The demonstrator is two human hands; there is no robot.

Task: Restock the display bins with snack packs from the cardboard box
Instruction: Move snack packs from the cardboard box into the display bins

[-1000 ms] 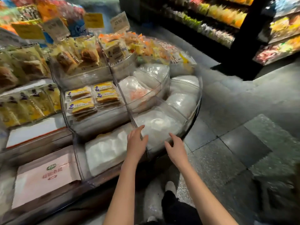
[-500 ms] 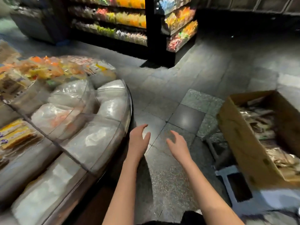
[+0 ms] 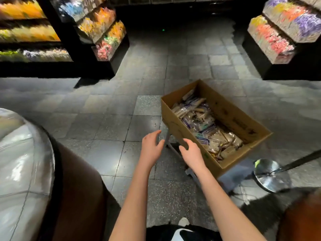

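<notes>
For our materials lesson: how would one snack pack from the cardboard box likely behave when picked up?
Probably light: the snack packs look like small bars in thin clear film. Likely slippery, as the film shines. Loosely heaped in the cardboard box, neighbours may shift too.

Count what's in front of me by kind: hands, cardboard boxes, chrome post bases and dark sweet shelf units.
Hands: 2, the left hand and the right hand, both empty
Boxes: 1, the cardboard box, open, holding snack packs too many to count
Post bases: 1, the chrome post base
Shelf units: 2, the left shelf unit and the right shelf unit
Total: 6
</notes>
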